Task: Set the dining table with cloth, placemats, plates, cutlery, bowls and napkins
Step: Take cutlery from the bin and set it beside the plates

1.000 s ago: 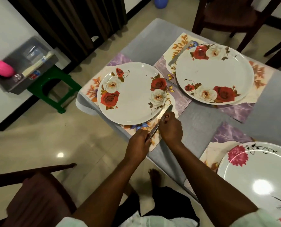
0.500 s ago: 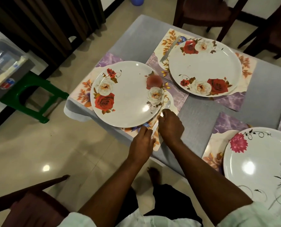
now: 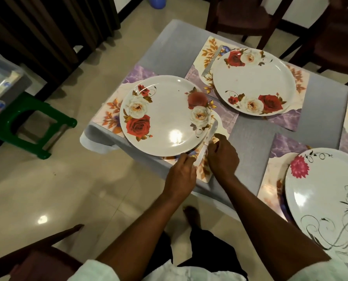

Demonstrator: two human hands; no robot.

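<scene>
You're on the cutlery step, at the near-left place setting. Cloth (image 3: pixel 256 136), placemats and plates are already down; no bowls or napkins in view.

The knife (image 3: pixel 206 143) lies along the right edge of the rose plate (image 3: pixel 166 115), on the placemat (image 3: pixel 204 171), blade pointing away from you and its tip just beside the plate rim. It looks like the handle sits flat on the mat, but your fingers hide part of it.

Left hand (image 3: pixel 181 177): fingers curled, fingertips at the butt end of the handle. I can't tell if you're pinching it or only nudging it. Right hand (image 3: pixel 222 157): palm down, fingers loosely bent against the right side of the knife near mid-handle; contact looks light, no clear grip.

My read: you're squaring the knife up against the plate, not carrying it.

The far plate (image 3: pixel 254 82) already has its knife (image 3: pixel 210 60) on the left of it as seen from here. The pink-flower plate (image 3: pixel 321 199) at right shows no cutlery in view, though its far side is cut off.

Next move calls for:
- let go with both hands without dragging the knife; it's close to the table edge and the mat overhangs slightly
- keep the blade clear of the plate rim
- fetch cutlery for the next setting; none visible on the table, so the source is out of frame
</scene>
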